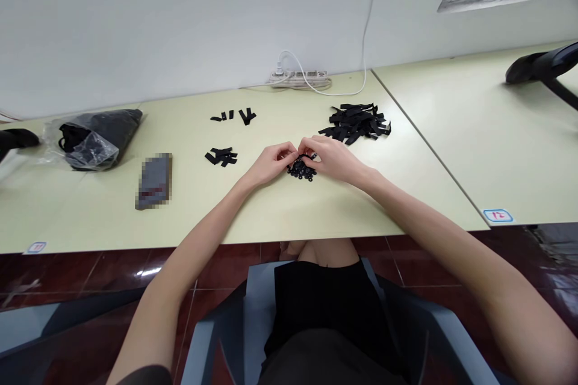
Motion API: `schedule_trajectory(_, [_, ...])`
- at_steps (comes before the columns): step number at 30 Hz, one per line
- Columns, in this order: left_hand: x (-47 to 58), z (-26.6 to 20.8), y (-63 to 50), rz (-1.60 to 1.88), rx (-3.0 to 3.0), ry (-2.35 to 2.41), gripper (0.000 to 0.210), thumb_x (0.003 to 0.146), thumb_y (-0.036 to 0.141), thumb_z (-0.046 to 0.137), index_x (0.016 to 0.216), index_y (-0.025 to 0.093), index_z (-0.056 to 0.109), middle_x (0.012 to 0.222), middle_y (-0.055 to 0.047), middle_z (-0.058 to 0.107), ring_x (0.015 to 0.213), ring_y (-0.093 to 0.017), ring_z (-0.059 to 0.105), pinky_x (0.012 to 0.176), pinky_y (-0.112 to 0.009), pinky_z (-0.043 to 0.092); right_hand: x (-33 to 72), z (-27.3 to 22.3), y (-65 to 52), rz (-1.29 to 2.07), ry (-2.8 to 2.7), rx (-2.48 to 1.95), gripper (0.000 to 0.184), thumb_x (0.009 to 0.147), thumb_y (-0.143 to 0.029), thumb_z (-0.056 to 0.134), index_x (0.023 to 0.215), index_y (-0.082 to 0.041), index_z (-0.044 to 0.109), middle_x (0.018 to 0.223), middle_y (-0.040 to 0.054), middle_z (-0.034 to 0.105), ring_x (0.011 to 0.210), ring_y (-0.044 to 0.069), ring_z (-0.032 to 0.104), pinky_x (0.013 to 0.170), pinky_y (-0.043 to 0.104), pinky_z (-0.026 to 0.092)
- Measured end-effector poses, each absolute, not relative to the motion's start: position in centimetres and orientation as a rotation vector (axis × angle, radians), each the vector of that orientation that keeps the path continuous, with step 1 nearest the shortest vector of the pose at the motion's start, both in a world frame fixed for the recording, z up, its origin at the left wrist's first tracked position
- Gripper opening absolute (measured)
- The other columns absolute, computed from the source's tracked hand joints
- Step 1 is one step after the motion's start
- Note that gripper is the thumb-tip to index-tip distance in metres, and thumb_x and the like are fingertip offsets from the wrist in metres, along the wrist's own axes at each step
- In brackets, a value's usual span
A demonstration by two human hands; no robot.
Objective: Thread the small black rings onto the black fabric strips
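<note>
Fretting remotely, I'm seeing a bunched bare left hand [272, 162] and right hand [333, 159], can't tell if gripping, risking one bump scattering small round black rings [301, 171].

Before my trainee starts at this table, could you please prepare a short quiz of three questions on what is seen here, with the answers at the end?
1. Which things lie right by the left hand and the right hand?
A. The cord
B. The black rings
C. The chair

2. True or false: the large pile of strips is nearer the right hand than the left hand.

3. Fill in: seen from the chair, the bag lies farther back and to the ____ of the blurred block.

Key: 1. B; 2. True; 3. left
</note>
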State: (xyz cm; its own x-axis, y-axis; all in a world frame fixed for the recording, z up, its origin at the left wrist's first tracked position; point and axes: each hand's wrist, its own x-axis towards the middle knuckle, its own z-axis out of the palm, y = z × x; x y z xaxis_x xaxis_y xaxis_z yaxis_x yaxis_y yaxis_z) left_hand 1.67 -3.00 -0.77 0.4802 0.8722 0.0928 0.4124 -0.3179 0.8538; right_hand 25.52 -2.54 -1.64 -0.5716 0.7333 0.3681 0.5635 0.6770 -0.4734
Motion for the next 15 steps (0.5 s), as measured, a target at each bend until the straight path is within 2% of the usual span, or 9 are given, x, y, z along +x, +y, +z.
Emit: schedule_trajectory(15, [1.73, -0.63, -3.11, 0.712, 1.933, 1.08, 0.051, 0.107, 0.069, 0.063, 0.096, 0.021, 0.072, 0.088, -0.004, 0.069, 0.078, -0.019, 0.056, 0.076, -0.034, 0.045, 25.64, -1.94, -2.28, 0.399, -2.35, -0.986, 0.013, 0.099, -0.013, 0.063, 0.103, -0.025, 0.063, 0.104, 0.0079, 0.076, 0.098, 0.027, 0.068, 0.084, 0.036, 0.045])
